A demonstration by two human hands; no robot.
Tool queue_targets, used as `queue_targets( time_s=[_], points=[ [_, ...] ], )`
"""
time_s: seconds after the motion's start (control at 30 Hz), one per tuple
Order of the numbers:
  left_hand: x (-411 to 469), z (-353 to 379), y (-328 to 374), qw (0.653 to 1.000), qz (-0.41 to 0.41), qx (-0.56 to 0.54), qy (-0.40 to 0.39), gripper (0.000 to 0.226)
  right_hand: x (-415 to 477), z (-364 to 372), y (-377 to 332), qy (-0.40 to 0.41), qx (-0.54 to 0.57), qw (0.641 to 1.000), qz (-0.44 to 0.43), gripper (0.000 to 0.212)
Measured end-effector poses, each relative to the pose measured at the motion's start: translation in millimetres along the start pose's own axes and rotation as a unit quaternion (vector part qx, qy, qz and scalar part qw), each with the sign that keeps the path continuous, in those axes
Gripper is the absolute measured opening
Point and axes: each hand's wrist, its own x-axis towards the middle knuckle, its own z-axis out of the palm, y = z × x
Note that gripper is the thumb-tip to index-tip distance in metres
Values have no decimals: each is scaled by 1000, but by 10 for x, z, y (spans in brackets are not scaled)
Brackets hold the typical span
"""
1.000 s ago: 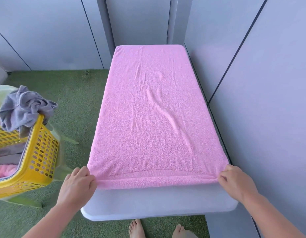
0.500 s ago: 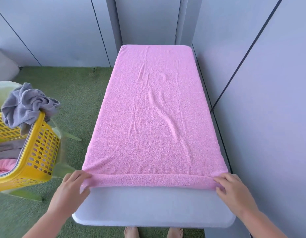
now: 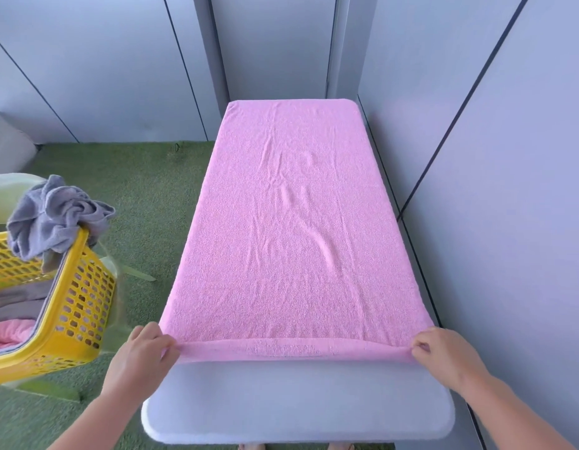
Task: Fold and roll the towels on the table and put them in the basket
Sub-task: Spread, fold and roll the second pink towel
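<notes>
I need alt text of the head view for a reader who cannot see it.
A left hand and a right hand pinch the near edge of a pink towel spread along a white table. A yellow basket stands at the left.

Left hand, right hand: both curled.

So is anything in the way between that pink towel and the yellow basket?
Partly. A crumpled grey towel hangs over the far corner of the yellow basket, and folded towels already lie inside. Nothing else visible stands between it and the pink towel.
</notes>
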Motion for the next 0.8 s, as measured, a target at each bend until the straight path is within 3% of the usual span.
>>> queue_targets(
  time_s=[0.17,0.3,0.4,0.57,0.7,0.8],
  points=[
    [162,-19,206,992,-87,-92,6,15,-31,44,-115,123,116,985,24,23],
    [62,82,158,996,-9,-86,-2,22,-113,158,-55,112,39,992,-38,34],
    [50,119,69,997,56,-47,-6,33,-80,217,-30,131,14,989,-65,30],
    [135,84,3,998,54,-27,-18,7,32,108,-13,48,-47,996,-50,13],
    [92,70,-9,996,84,-18,-32,25,44,-2,-41,8,-76,996,-47,24],
    [132,34,43,998,39,-27,-40,9,111,-50,-51,0,-45,999,-27,19]
  ],
)
